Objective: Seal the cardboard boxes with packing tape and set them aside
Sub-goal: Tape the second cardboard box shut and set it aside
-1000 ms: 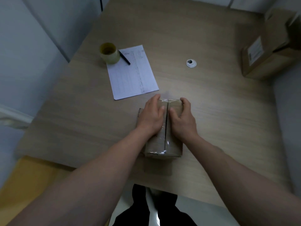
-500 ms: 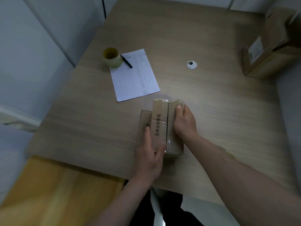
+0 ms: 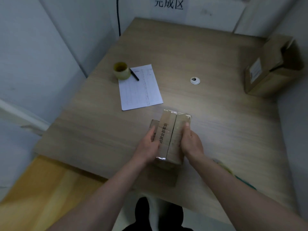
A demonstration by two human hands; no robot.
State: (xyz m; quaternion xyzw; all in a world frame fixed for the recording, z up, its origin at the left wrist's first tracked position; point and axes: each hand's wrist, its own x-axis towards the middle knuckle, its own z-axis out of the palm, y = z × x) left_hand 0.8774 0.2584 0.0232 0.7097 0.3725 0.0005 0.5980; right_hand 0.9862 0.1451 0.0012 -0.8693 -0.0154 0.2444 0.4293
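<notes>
holding: both hands clasp the small cardboard box (image 3: 173, 137) from either side
left hand (image 3: 147, 145): fingers curled round the box's left face
right hand (image 3: 191, 144): grasping the right face
box: near bench (image 3: 216, 130) front edge, taped seam up
tape roll (image 3: 121, 70): far left, touching paper sheet (image 3: 140, 90), beside pen (image 3: 134, 74)
second box (image 3: 270, 70): far right, flaps open

Dim little corner, a wooden desk (image 3: 191, 52) wedged in.
Pale grey walls (image 3: 33, 47) are seen on three sides, a printed sign (image 3: 169, 4) is stuck up behind, and yellowish flooring (image 3: 38, 185) is glimpsed below.
</notes>
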